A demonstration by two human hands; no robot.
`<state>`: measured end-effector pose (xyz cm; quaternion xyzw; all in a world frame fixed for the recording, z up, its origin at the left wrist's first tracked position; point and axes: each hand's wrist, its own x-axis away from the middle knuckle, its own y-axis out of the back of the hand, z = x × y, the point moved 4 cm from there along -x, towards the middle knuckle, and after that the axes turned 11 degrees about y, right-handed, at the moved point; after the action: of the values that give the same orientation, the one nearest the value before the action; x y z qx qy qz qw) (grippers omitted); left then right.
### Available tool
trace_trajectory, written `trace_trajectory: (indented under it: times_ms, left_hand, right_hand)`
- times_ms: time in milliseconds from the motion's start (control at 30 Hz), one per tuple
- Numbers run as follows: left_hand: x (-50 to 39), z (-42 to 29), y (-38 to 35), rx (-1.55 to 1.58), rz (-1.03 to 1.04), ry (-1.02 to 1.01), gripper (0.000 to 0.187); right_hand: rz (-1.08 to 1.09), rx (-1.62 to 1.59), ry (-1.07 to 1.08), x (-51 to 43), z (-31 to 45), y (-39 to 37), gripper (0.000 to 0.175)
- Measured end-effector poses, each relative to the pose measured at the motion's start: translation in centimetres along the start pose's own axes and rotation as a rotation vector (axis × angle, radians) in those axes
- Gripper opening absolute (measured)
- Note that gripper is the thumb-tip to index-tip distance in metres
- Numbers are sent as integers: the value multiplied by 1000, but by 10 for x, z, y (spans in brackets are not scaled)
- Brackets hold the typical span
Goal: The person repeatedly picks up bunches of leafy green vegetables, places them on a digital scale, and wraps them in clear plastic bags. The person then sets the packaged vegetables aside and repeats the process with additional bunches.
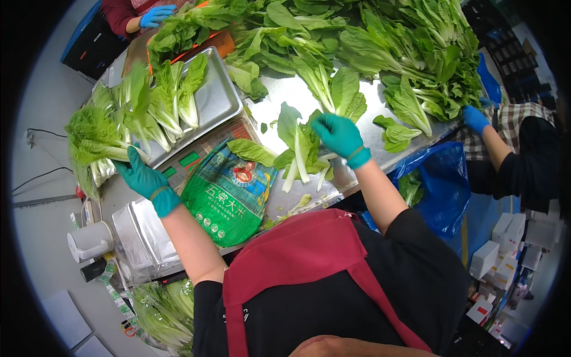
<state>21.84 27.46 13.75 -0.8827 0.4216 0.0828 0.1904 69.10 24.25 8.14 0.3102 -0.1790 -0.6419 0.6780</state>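
Observation:
My left hand (142, 172), in a green glove, holds the white stem end of a leafy green head (96, 134) at the left edge of a metal tray (218, 96). Several more leafy heads lie in that tray, on a scale (178, 167) with a keypad. Bent fingers show on my gloved right hand (337, 134), over the steel table beside loose leaves with white stems (299, 154); its fingertips are hidden, so I cannot tell whether it grips a leaf. A green printed rice bag (227, 201) lies between my arms, a single leaf (252, 151) across its top.
A large pile of leafy greens (392, 40) covers the far side of the table. Clear plastic bags (145, 236) and a white jug (91, 241) are at left. A blue plastic bag (441, 187) hangs at the right edge. Co-workers' blue-gloved hands (157, 16) appear at top left and right.

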Motion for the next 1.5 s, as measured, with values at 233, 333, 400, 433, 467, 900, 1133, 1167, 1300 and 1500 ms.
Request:
trace_trajectory:
  times_ms: [233, 333, 400, 433, 467, 900, 1133, 1167, 1300, 1500]
  left_hand:
    - [19, 20, -11, -966, -15, -248, 70]
    - [105, 12, -58, -246, 345, 230, 47]
    - [168, 11, -105, -218, 797, 447, 43]
    - [194, 14, -122, -224, 945, 562, 42]
    - [216, 18, -133, -36, 884, 765, 43]
    - [240, 42, -113, 439, 685, 1290, 47]
    - [248, 35, -129, 621, 676, 1295, 51]
    - [249, 32, -132, 673, 714, 1256, 52]
    - [246, 27, -136, 791, 761, 1292, 50]
    - [241, 28, -127, 223, 668, 1108, 48]
  right_hand:
    - [-155, 401, -85, -48, -69, 10, 36]
    - [-332, -486, -183, -34, -66, 10, 27]
    - [-308, -1099, -183, -22, -38, -2, 24]
    - [-200, -1128, -211, -13, -18, -13, 24]
    - [-136, -1229, -282, -3, 0, -29, 23]
    - [-308, -431, -250, 28, -69, 5, 46]
    - [-140, -1747, -174, 35, -1, -7, 54]
    - [-76, -1835, -208, 39, 11, -17, 51]
    - [404, -1435, -268, 56, 46, -55, 54]
    - [48, -207, 319, 44, 65, -49, 65]
